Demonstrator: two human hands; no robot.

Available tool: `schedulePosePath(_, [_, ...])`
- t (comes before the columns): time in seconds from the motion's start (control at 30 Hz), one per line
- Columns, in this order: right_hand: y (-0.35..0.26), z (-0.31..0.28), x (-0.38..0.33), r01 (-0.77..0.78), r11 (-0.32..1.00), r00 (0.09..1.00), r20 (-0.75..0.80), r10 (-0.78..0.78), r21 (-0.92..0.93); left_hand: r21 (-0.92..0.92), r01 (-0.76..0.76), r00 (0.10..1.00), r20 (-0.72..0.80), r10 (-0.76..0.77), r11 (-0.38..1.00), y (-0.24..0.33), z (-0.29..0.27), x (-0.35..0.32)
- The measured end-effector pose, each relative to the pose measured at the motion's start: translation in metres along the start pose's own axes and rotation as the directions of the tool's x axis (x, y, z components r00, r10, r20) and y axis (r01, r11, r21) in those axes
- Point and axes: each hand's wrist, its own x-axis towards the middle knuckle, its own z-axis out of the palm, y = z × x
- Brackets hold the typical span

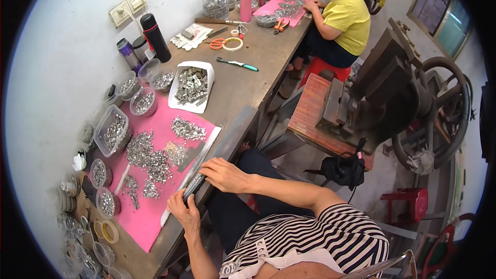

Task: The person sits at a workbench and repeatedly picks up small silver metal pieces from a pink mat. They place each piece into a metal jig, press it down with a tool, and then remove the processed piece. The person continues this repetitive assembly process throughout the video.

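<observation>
Here's the left grip [184, 213], thumb and fingers pinching the near end of a dark strip [193, 186] along the tabletop's [248, 85] front edge. The right grip [226, 176] curls over the far end; whether it pinches, I can't tell. The strip looks stiff, fairly light, perhaps slick: best held at both ends, clear of the metal bits [155, 157] beyond.

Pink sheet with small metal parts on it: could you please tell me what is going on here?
A person's left hand holds one end of a narrow dark bar at the brown table's edge; the right hand is at its other end. Small silvery metal parts lie in loose piles on the flat pink sheet. A yellow-shirted co-worker sits farther along.
</observation>
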Motion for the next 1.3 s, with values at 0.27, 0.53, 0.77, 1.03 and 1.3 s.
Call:
schedulePosePath(0.27, [0.016, 0.019, 0.012, 0.009, 1.0, 0.998, 0.063, -0.009, 0.0, -0.015, 0.084, 0.996, 0.044, -0.083, 0.996, -0.007, -0.009, 0.017])
schedulePosePath(0.53, [0.03, 0.034, 0.016, 0.002, 0.999, 1.0, 0.002, -0.002, 0.043, 0.111, 0.026, 0.995, -0.095, -0.016, 0.993, -0.007, 0.001, 0.019])
schedulePosePath(0.77, [0.032, 0.038, 0.013, 0.018, 0.999, 0.999, -0.037, -0.017, 0.028, 0.155, -0.048, 0.994, -0.092, 0.063, 0.987, -0.002, 0.012, 0.017])
schedulePosePath(1.03, [0.03, 0.032, 0.015, 0.029, 1.0, 0.996, -0.084, -0.028, 0.003, 0.109, -0.147, 0.976, -0.143, 0.161, 0.983, 0.001, 0.013, 0.012])
schedulePosePath(1.3, [0.028, 0.025, 0.018, 0.057, 0.998, 0.994, -0.091, -0.06, -0.028, -0.793, 0.146, 0.731, -0.317, -0.604, 0.592, 0.006, -0.033, -0.061])
